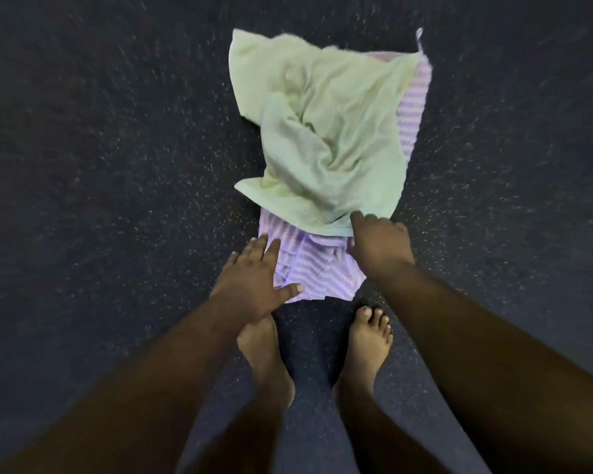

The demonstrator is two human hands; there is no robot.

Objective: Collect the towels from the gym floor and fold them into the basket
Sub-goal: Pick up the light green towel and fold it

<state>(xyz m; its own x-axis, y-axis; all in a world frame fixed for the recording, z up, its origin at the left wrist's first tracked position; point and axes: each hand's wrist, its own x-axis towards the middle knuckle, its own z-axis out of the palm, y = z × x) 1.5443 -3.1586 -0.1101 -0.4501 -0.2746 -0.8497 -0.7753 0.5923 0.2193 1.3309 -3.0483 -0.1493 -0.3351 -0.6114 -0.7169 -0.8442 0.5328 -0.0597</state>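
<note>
A crumpled pale green towel (326, 131) lies on the dark floor, on top of a purple striped towel (308, 265) that shows below it and along its right side. My left hand (254, 275) is spread with straight fingers at the purple towel's near left edge. My right hand (380, 244) has its fingers curled at the green towel's near right corner; the grip itself is hidden under the hand. No basket is in view.
Dark speckled gym floor (100, 165) surrounds the towels on all sides. My two bare feet (367, 340) stand just in front of the purple towel's near edge.
</note>
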